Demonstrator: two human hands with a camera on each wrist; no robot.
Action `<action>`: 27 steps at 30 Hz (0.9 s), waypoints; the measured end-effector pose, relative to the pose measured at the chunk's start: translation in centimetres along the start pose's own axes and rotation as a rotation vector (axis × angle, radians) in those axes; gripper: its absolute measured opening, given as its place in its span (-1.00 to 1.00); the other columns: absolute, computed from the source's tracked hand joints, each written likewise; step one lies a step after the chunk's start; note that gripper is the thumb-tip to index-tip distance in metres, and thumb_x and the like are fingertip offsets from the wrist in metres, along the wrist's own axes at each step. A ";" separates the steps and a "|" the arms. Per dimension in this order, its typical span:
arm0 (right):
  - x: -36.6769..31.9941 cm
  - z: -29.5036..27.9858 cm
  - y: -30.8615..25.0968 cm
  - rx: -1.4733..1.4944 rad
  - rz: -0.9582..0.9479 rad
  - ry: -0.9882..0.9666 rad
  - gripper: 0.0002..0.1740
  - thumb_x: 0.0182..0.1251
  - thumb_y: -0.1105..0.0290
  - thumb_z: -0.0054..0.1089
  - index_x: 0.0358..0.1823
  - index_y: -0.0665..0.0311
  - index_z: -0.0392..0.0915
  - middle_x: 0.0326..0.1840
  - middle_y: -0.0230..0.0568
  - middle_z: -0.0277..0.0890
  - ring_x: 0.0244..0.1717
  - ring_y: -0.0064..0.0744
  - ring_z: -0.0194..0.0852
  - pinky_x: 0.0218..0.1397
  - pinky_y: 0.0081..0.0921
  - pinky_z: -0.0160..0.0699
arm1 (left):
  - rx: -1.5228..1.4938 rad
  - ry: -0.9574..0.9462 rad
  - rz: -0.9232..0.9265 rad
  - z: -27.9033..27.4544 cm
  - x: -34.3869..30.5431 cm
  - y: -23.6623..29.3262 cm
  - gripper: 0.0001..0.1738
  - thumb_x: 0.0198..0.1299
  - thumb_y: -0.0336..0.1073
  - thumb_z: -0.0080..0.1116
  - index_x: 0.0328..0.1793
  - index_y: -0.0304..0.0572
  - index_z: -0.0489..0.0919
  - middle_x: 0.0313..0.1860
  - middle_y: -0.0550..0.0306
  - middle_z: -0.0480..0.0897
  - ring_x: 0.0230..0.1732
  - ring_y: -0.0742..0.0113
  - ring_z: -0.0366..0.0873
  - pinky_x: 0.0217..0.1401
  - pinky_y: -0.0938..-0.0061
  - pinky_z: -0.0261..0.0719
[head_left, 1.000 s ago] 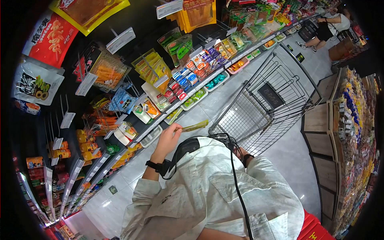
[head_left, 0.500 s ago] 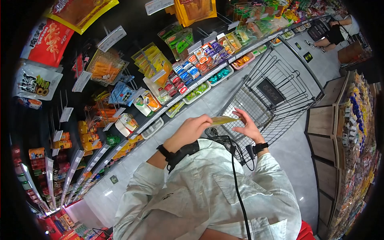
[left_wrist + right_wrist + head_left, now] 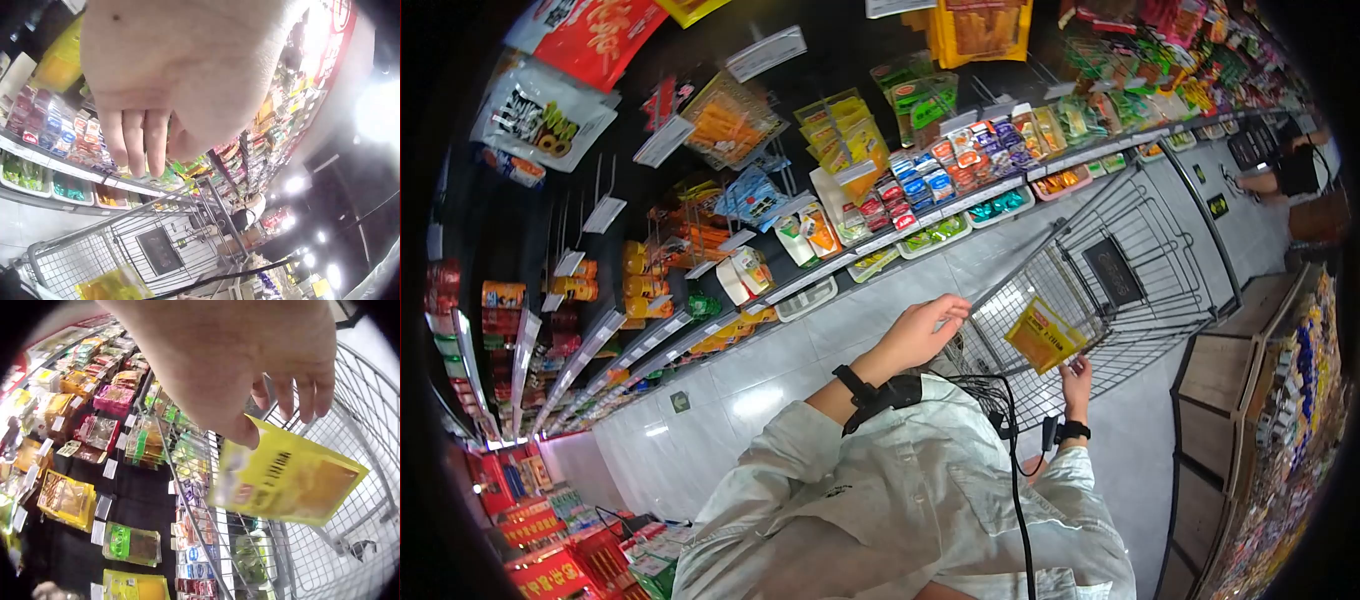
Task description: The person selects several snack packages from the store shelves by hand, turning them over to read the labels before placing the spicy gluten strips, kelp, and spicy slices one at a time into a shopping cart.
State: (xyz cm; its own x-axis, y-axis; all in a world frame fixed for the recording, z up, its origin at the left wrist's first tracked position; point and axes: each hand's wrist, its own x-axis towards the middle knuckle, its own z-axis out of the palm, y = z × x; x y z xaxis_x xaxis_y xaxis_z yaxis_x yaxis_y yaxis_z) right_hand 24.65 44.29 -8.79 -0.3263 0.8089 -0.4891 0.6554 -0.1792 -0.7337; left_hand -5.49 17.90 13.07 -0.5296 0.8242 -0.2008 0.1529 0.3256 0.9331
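Observation:
My right hand (image 3: 1077, 388) pinches a flat yellow snack packet (image 3: 1042, 337) by its edge near one corner, with the packet held over the shopping cart (image 3: 1145, 335). In the right wrist view, the thumb (image 3: 247, 432) lies at the packet's upper edge, and the other fingers extend beyond it. My left hand (image 3: 922, 332) is beside the cart's near corner with its fingers loosely bent, holding nothing. The left wrist view shows its palm (image 3: 181, 69) and relaxed fingers, with the yellow packet (image 3: 115, 285) lower down over the cart's wire basket.
A long shelf (image 3: 880, 240) of hanging snack packs and small boxes runs along the left and far side. On the right stands a wooden-sided display bin (image 3: 1225, 370) of small goods. Another person (image 3: 1295, 170) is farther down the aisle. A black cable (image 3: 1017, 480) hangs over my shirt.
The yellow packet was first in my left hand, then between both hands. My right hand has come up, and now has the packet over the cart; the left hand has let go.

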 end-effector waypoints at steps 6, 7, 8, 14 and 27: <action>-1.2 0.9 -0.5 0.203 0.126 -0.192 -0.68 0.44 0.30 0.29 0.15 0.19 0.57 -0.16 -0.46 0.59 -0.31 -0.66 0.41 -0.26 -0.63 0.37 | -0.053 0.121 -0.087 -2.6 -4.4 -3.7 -0.75 0.47 -0.35 0.11 0.20 -0.24 0.58 0.02 0.00 0.78 0.10 0.16 0.76 0.17 0.34 0.67; -2.0 1.6 -2.2 0.156 0.118 -0.215 -0.72 0.45 0.30 0.28 0.11 0.19 0.59 -0.17 -0.45 0.59 -0.29 -0.65 0.44 -0.24 -0.63 0.38 | -0.071 0.138 -0.100 -3.1 -5.1 -4.2 -0.75 0.48 -0.34 0.12 0.20 -0.25 0.58 0.02 0.03 0.77 0.10 0.22 0.75 0.17 0.36 0.66; -1.9 2.6 -2.9 0.151 0.083 -0.250 -0.72 0.45 0.31 0.28 0.11 0.21 0.59 -0.17 -0.46 0.60 -0.28 -0.65 0.44 -0.24 -0.64 0.39 | -0.090 0.155 -0.113 -3.7 -5.9 -4.6 -0.75 0.49 -0.34 0.13 0.19 -0.25 0.59 0.02 0.06 0.77 0.10 0.28 0.73 0.18 0.39 0.65; -2.3 8.5 -9.1 0.039 -0.097 -0.471 -0.65 0.46 0.29 0.28 0.20 0.19 0.56 -0.05 -0.40 0.64 -0.10 -0.57 0.61 -0.03 -0.58 0.53 | -0.146 0.285 -0.152 -8.1 -11.4 -7.1 -0.77 0.51 -0.33 0.14 0.18 -0.26 0.60 0.01 0.09 0.77 0.09 0.36 0.71 0.19 0.43 0.63; -13.7 20.9 -27.0 -0.203 -0.363 -0.857 -0.65 0.51 0.34 0.24 0.25 0.25 0.54 0.00 -0.42 0.62 0.00 -0.56 0.58 0.08 -0.54 0.56 | -0.340 0.686 -0.118 -16.5 -22.2 -15.4 -0.80 0.46 -0.37 0.13 0.10 -0.30 0.61 -0.06 0.04 0.79 -0.01 0.33 0.75 0.09 0.48 0.63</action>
State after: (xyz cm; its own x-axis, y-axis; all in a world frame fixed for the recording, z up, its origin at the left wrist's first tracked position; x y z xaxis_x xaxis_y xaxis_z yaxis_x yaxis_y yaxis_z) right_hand -2.79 26.38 7.87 -0.8688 0.0953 -0.4860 0.4952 0.1684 -0.8523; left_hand -9.87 -13.04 8.09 -0.9417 0.2852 -0.1786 -0.1429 0.1417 0.9795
